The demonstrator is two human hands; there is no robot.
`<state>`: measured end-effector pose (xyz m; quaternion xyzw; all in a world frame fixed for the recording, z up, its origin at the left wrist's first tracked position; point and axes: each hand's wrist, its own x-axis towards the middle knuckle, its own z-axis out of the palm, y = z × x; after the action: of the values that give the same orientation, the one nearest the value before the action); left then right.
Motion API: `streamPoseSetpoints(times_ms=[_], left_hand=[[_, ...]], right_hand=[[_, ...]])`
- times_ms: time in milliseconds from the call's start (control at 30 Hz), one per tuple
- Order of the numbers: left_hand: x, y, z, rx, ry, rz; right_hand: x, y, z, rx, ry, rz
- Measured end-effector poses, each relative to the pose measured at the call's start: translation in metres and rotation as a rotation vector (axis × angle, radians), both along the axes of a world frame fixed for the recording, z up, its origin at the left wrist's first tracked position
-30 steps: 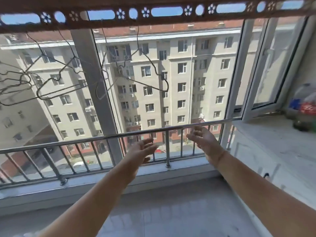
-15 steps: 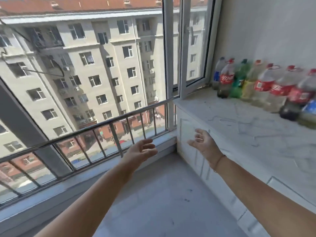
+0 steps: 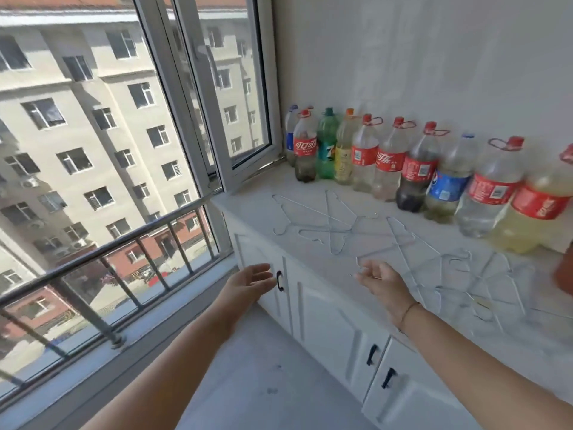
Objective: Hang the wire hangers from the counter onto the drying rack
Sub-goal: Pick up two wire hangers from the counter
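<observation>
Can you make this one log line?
left hand: open, empty | right hand: open, empty | wire hangers: flat on counter, near right hand

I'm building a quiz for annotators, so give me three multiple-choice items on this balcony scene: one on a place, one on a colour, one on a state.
1. The wire hangers lie:
A) on the counter
B) on the floor
C) on the railing

2. The cabinet handles are:
A) white
B) black
C) gold

3. The left hand is:
A) gripping a hanger
B) gripping a bottle
C) open and empty

Key:
1 A, the wires lie spread flat on the counter.
2 B, each shows as a dark loop.
3 C, its fingers are relaxed and hold nothing.
</observation>
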<state>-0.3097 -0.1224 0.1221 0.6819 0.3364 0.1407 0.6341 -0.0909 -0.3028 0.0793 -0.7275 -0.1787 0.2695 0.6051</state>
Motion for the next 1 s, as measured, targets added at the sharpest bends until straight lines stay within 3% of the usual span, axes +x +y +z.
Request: streamPoseSetpoints(times_ms=[267, 567, 867, 1000], left_hand=[[0.096, 0.021, -0.033, -0.027, 0.072, -0.005], [0.169, 0.108, -0.071, -0.139, 0.092, 0.01], [0.24, 0.186, -0.111, -0.292, 0.156, -0.024], [0.253, 0.211, -0.127, -0.336, 0.186, 0.003]], right_hand=[[0.083, -0.002, -0.024, -0.038, 0.034, -0.081], [0.141, 0.113, -0.044, -0.08, 0.072, -0.008], [0.196, 0.239, -0.075, -0.262, -0.077, 0.129], [0.22, 0.274, -0.097, -0.467, -0.202, 0.173]])
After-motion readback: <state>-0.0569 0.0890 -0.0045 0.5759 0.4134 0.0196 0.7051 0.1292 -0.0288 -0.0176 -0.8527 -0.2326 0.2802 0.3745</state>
